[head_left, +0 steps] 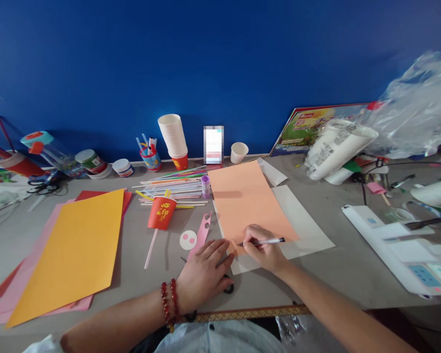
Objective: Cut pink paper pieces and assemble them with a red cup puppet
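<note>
My right hand (261,249) is closed around a pen (266,241), its tip down on the near edge of a peach paper sheet (244,198). That sheet lies on a larger white sheet (308,230). My left hand (204,272) rests flat beside it with fingers spread, pressing on the near left corner of the peach sheet; it wears a red bead bracelet. Dark scissors (228,288) peek out under the left hand. A pink paper cut-out strip (203,231) and a small pink-and-white disc (188,239) lie just left of the hands.
An upside-down red cup (162,213) on a straw stands near a pile of straws (176,187). Orange, pink and red sheets (73,250) lie at left. Stacked paper cups (173,139), jars, a pen cup and a phone line the blue wall. Rolls, plastic bags and cables crowd the right.
</note>
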{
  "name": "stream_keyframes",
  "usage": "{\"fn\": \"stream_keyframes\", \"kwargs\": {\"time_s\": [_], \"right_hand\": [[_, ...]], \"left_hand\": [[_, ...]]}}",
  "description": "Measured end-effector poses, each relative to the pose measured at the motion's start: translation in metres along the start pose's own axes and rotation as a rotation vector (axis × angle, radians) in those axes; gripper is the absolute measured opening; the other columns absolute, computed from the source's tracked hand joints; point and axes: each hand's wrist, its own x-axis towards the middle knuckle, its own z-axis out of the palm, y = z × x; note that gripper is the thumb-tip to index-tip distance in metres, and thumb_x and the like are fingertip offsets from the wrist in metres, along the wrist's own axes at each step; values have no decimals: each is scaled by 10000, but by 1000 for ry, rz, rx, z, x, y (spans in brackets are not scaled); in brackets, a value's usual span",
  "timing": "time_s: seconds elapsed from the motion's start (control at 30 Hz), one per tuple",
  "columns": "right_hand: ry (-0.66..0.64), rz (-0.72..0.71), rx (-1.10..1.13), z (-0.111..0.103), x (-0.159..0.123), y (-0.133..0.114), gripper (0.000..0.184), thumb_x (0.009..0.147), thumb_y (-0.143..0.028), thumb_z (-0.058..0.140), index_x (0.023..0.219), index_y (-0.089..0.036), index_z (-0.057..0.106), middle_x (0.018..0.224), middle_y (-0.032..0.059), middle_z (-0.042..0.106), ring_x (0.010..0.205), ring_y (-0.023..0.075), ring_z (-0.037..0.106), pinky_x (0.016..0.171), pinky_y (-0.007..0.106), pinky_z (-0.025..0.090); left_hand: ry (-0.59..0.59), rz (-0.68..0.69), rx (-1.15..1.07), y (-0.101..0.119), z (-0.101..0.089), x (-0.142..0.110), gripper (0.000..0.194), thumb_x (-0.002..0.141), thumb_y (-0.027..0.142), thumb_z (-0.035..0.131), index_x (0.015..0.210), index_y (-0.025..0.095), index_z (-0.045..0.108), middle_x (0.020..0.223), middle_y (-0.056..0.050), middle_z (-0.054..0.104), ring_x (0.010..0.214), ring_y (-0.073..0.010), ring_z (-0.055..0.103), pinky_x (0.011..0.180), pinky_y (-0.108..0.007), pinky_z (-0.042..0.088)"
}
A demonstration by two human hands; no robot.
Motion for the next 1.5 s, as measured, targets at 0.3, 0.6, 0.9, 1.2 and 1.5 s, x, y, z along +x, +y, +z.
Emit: {"fn": "stream_keyframes", "kwargs": {"time_s": [0.3, 0.6, 0.9, 1.2, 1.5], "right_hand": [[-6, 13, 13, -1, -1, 0, 191, 777, -142, 477, 621, -223, 403, 626, -1, 471, 624, 169, 462, 575, 282, 367], [-11, 1, 41, 0, -2, 1, 180, 753, -120, 478, 625, -221, 403, 617, -9, 449, 633, 169, 456, 582, 283, 355], [-32, -24, 63, 2, -4, 5, 176, 752, -115, 486, 633, -216, 405, 613, -13, 438, 637, 169, 455, 599, 290, 342], [-47, -25, 65, 3, -5, 6, 176, 762, -112, 488, 641, -213, 409, 623, -16, 441, 646, 167, 463, 612, 291, 340], [-51, -25, 61, 3, -5, 7, 167, 761, -111, 486, 645, -212, 421, 630, -16, 450, 647, 165, 464, 614, 292, 341]], "left_hand": [[-9, 2, -3, 0, -1, 0, 518, 875, 484, 620, 1297, 192, 549, 1427, -114, 520, 1351, -281, 440, 1115, -435, 367], [3, 4, 3, 0, 0, 0, 526, 858, 486, 644, 1288, 193, 559, 1418, -120, 528, 1341, -286, 454, 1104, -435, 377], [5, 4, 2, 0, -1, 0, 516, 871, 482, 630, 1294, 196, 555, 1422, -119, 524, 1344, -278, 452, 1106, -422, 375], [6, 9, 9, 0, -1, 1, 523, 867, 484, 634, 1293, 191, 555, 1422, -119, 526, 1339, -283, 457, 1103, -427, 377], [3, 4, 7, 0, 0, 1, 524, 866, 491, 632, 1291, 193, 561, 1419, -118, 530, 1339, -283, 458, 1099, -439, 389]]}}
